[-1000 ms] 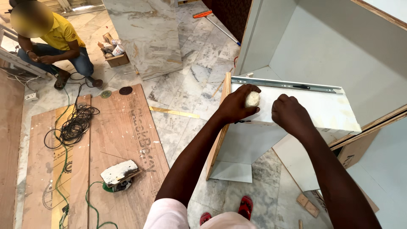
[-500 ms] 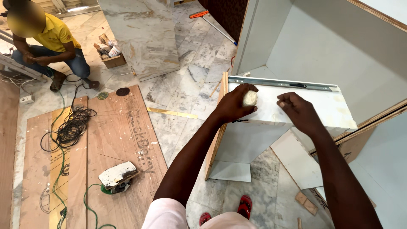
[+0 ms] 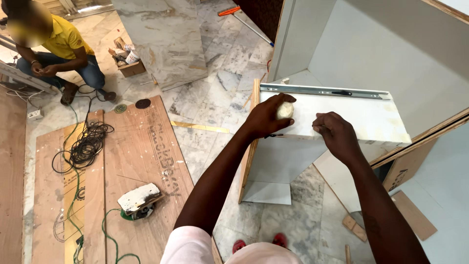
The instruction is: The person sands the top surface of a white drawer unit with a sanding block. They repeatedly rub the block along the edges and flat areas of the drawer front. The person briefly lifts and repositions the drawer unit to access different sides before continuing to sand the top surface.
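Note:
My left hand [image 3: 267, 117] is closed around a small pale lump [image 3: 285, 110] and rests on the near edge of a white laminated panel [image 3: 364, 120] that stands on edge in front of me. My right hand [image 3: 337, 136] sits just to the right of it on the same panel, fingers pinched together; whether something small is between them I cannot tell. A metal drawer slide [image 3: 325, 91] runs along the panel's far edge. The panel's plywood edge [image 3: 249, 156] drops toward the floor.
Plywood sheets [image 3: 141, 161] lie on the marble floor to the left, with a power tool [image 3: 139, 199], coiled cables [image 3: 88, 144] and a green cord. A person in a yellow shirt [image 3: 63, 41] crouches at the far left. White cabinet walls [image 3: 391, 54] stand to the right.
My right hand has slid a little left and nearer along the panel. The left hand keeps its hold on the pale lump in the same spot.

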